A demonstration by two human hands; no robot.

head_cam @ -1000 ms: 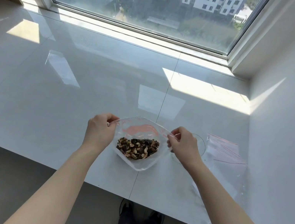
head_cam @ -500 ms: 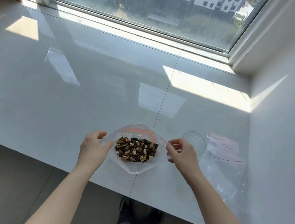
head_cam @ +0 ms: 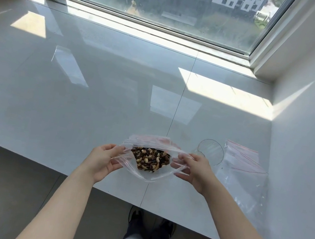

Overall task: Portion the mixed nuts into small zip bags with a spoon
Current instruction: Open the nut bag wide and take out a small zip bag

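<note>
A person stands at a wide, glossy white window ledge (head_cam: pixel 73 94), seen from a camera on their head looking down at both bare hands. Between the hands is a clear zip bag (head_cam: pixel 146 171) holding a heap of mixed nuts (head_cam: pixel 150 158), brown and pale pieces together. The bag's mouth is pulled open and faces the viewer, so the nuts show through the opening.

The left hand (head_cam: pixel 102 159) grips the bag's left edge: its fingers curl over the far side of the plastic and its thumb lies on the near side, pinching the rim. The right hand (head_cam: pixel 193 171) holds the right edge the same way, fingers curled round the plastic, thumb underneath. The nuts sit in the middle of the bag, between the two sets of fingers and not touching them. The bag is near the ledge's front edge; whether it rests on the surface or is lifted just off it cannot be told.

Just beside the right hand, further back, lies a clear plastic spoon or scoop (head_cam: pixel 210 151) with a round bowl. To its right lies a pile of empty small zip bags (head_cam: pixel 243 161) with red seal lines, close to the side wall.
</note>
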